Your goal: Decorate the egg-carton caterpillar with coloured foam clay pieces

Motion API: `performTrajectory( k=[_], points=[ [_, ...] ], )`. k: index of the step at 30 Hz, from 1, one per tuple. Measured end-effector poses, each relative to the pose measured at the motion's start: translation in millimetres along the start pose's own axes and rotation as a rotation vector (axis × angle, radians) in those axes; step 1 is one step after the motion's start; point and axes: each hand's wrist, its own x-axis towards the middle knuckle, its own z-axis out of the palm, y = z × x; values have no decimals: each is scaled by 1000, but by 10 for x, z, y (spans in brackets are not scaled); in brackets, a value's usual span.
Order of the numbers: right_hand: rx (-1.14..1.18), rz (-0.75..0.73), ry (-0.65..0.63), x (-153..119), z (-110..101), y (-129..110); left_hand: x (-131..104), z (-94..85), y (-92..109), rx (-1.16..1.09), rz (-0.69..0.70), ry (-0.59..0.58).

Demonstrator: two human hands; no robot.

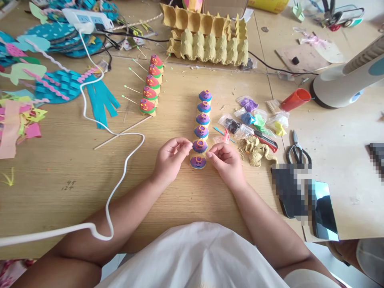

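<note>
Head view: a wooden table (pixel 144 208) with a visible seam fills most of the scene, daylight falling from the right; a white cable (pixel 124 168) snakes across its left side. Egg cartons (pixel 207 40) lie at the far edge, a red-and-green row (pixel 151 86) nearer, clay packets (pixel 249 116) and scissors (pixel 297 150) to the right. The purple-and-blue row (pixel 201 130) runs away from the person, its near end between the left hand (pixel 172 158) and right hand (pixel 226 162). Both hands have curled fingers, thumbs against forefingers; whether they pinch anything is unclear.
</note>
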Motion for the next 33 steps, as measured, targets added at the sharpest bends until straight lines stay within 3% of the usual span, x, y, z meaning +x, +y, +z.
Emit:
performTrajectory(
  k=[21, 29, 33],
  points=[
    [-30, 12, 8, -2, -19, 34, -8, 18, 54, 153, 50, -39],
    [-251, -88, 58, 6, -54, 31, 2, -7, 11, 288, 190, -43],
    [-359, -140, 68, 7, -54, 26, 8, -13, 0, 283, 163, -56]
  ],
)
